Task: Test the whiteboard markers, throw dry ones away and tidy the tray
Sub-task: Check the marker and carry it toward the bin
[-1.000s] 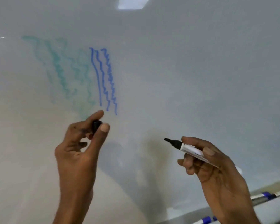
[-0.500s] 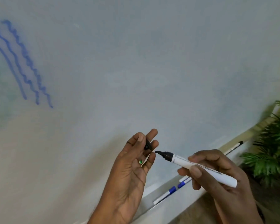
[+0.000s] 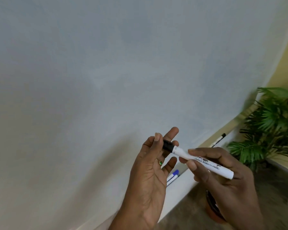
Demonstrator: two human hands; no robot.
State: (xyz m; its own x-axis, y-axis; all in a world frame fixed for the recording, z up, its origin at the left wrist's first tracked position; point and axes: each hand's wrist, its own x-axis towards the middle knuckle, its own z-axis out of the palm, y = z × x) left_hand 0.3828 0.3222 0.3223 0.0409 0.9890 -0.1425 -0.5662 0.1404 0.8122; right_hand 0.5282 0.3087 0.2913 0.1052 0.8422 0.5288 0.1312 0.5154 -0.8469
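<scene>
My right hand (image 3: 223, 176) grips the white barrel of a black whiteboard marker (image 3: 204, 161), which points up and to the left. My left hand (image 3: 150, 171) pinches the black cap (image 3: 168, 145) between thumb and fingers, and the cap sits on the marker's tip end. Both hands are in front of the whiteboard (image 3: 106, 72), just above its tray (image 3: 186, 173). A blue-capped marker (image 3: 173, 175) lies in the tray behind my left hand, partly hidden. Another marker with a black cap (image 3: 218, 140) lies farther right in the tray.
A green potted plant (image 3: 271, 127) stands at the right, past the end of the whiteboard. A round brown object (image 3: 212, 208) sits on the floor below my right hand. A yellow wall (image 3: 286, 63) borders the board on the right.
The view has swung right and down, so the blue and green squiggles have left the frame. My hands came together, and the cap now covers the marker's bare black tip.
</scene>
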